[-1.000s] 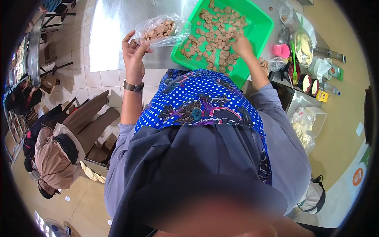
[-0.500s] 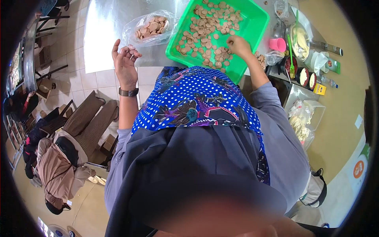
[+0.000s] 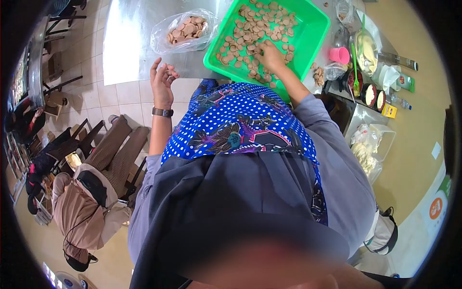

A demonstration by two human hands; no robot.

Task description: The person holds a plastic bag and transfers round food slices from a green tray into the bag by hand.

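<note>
A green plastic tray (image 3: 314, 29) lies on the metal table, with many thin brown round chips (image 3: 260, 21) scattered over its bottom. Inside it, my right hand (image 3: 272, 58) reaches down with bent fingers closed among the chips; its fingertips partly hide what they grip. To the left, my left hand (image 3: 163, 86) hovers palm up by the table's front edge, fingers apart and loosely curled, holding nothing I can see. Just beyond it, an open clear plastic bag (image 3: 208, 34) contains a heap of the same brown chips.
Right of the tray are a pink cup (image 3: 340, 55), loose brown chips (image 3: 318, 76), a bowl of pale food (image 3: 366, 53), dark round containers (image 3: 369, 94) and a yellow box (image 3: 389, 110). A person (image 3: 79, 207) is at the left, near dark chairs.
My right hand has moved left and slightly down across the tray, among the chips. My left hand has shifted right and down, away from the bag. The person at left has moved slightly.
</note>
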